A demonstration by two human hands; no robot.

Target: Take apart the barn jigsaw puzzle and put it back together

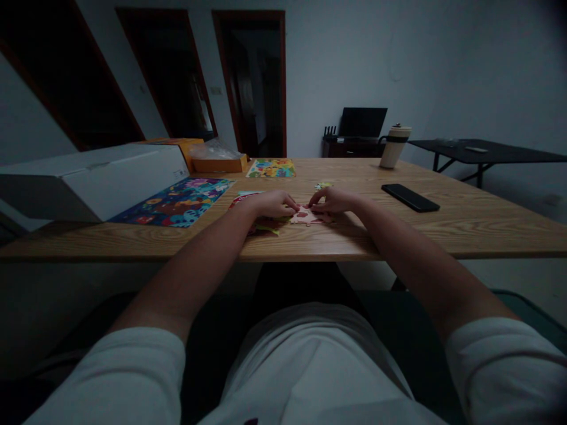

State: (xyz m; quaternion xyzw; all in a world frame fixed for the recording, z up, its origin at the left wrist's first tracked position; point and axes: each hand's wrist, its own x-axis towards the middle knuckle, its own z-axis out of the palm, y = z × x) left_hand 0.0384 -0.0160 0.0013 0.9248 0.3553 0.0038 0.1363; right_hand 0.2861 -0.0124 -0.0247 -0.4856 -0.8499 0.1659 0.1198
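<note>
Pink jigsaw puzzle pieces [306, 216] with darker red patches lie near the table's front edge, between my two hands. My left hand [277, 204] comes in from the left, its fingers bent and closed at the upper left edge of the pink pieces. From the other side my right hand [333, 200] has its fingertips drawn together on their upper right edge. Under and beside my left hand are green and red pieces [268, 228], partly hidden by it. A small yellow-green piece [323, 185] lies just beyond my right hand.
A dark blue picture sheet [181, 200] and a white box [128, 177] occupy the left. Behind them stand an orange box tray [219, 163] with clear plastic and a yellow picture sheet [271, 167]. On the right are a black phone [410, 197] and a lidded cup [394, 149].
</note>
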